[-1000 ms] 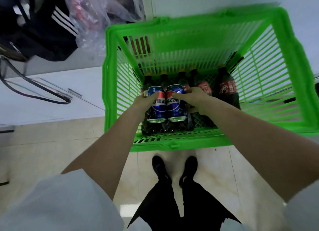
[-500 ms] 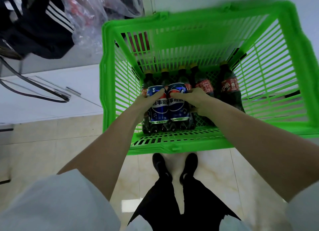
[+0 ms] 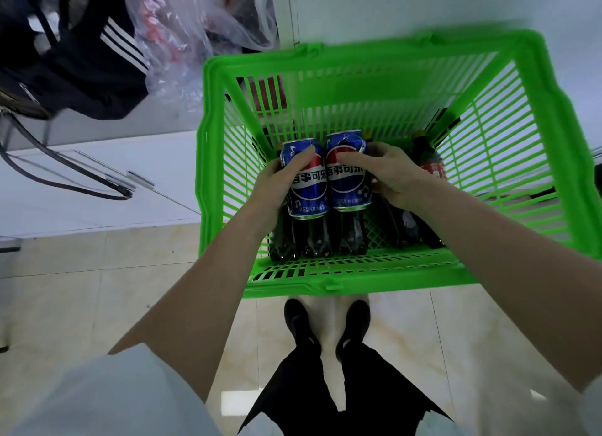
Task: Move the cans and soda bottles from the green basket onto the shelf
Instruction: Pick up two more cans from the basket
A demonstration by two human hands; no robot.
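Inside the green basket (image 3: 374,284), head view: two blue cans are being held side by side over the bottles, one in each hand.
Left hand (image 3: 280,188): it is wrapping around the left can (image 3: 306,184) from that can's outer side, thumb lying across the front near the top, fingers hidden behind it.
Right hand (image 3: 391,175): it is clasping the right can (image 3: 348,175) from the outer side, thumb pressing on the red band of the logo, the other fingers curling round the back.
Cans: both are standing upright and touching each other along their inner sides, their bottoms hanging above the bottles, their tops sitting below the basket's far rim.
Writing on the cans: each is showing a red, white and blue Pepsi globe with white Chinese characters, 百事可乐, across the middle; a line of smaller Chinese print is running along the lower edge, too small to read. Small music notes are dotting the blue.
Dark soda bottles (image 3: 312,236): they are standing on the basket floor right under the cans.
Red-labelled bottle (image 3: 430,165): it is standing just to the right of the right hand, near the basket's right wall; its label print is blurred.
Floor (image 3: 81,289): pale tiles; the basket is sitting beyond the person's black shoes (image 3: 325,325).
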